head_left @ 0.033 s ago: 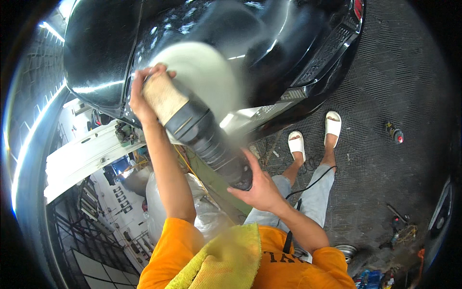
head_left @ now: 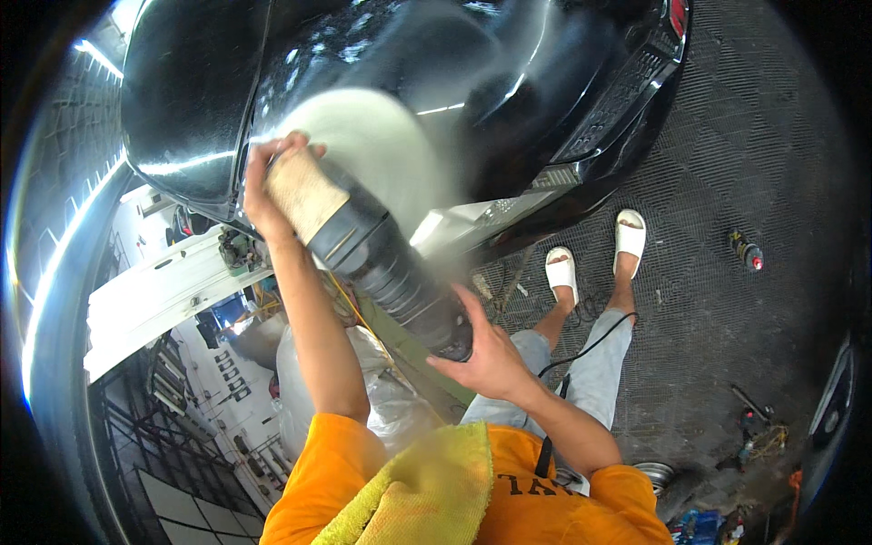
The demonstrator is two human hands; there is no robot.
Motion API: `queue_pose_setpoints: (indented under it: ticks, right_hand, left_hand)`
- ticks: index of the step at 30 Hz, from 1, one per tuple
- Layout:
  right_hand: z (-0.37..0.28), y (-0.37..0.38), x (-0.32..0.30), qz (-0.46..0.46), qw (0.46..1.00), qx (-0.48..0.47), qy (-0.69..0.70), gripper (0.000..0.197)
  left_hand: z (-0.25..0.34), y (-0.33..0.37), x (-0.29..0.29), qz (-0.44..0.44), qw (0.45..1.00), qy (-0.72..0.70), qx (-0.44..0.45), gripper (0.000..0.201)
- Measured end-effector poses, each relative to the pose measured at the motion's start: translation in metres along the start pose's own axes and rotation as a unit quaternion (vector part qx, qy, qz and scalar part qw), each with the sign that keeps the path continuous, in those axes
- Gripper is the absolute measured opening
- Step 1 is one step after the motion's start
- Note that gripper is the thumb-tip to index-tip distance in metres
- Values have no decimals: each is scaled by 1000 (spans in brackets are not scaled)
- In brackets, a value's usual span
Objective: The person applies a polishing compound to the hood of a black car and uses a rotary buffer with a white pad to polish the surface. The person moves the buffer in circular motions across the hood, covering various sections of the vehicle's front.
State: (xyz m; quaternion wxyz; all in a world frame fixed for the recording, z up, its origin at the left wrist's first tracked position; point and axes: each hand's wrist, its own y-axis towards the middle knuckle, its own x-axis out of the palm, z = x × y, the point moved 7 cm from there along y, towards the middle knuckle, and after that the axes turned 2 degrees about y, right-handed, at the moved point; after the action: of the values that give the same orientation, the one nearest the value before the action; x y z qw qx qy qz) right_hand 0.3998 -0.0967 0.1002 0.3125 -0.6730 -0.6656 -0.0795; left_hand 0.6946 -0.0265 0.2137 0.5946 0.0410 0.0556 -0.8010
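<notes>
The polisher [head_left: 395,282] is slanting across the frame's centre; the left grip [head_left: 265,202] is clamping round its tan-covered head [head_left: 311,193], the right grip [head_left: 498,361] is clamping its dark rear end [head_left: 450,329], and its blurred pale pad [head_left: 386,150] is overlapping the black car [head_left: 509,54] at upper centre.

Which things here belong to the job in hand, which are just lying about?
In the job:
power tool with blurred pale pad, held by left hand and right hand
black car

Apparently just lying about:
dark bottle
round silver object, lower right
</notes>
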Motion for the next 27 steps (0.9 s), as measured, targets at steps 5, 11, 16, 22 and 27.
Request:
queue_pose_setpoints:
  ticks: [5,11,16,22,27]
  right_hand:
    - [20,2,20,-80,996,40,-30,97]
    - [16,-6,-13,-105,987,104,-64,95]
    - [6,-19,-68,38,998,11,-49,92]
    - [-2,-23,-107,115,990,15,-78,99]
    - [-11,-25,-112,58,992,-109,-6,92]
  left_hand:
    - [-1,-44,-61,116,993,-12,-9,35]
    - [-13,-64,-55,106,994,-33,22,36]
    - [-21,-33,52,44,999,-9,10,37]
    - [-26,5,146,-96,995,10,12,42]
    - [-22,17,167,-147,988,40,26,44]
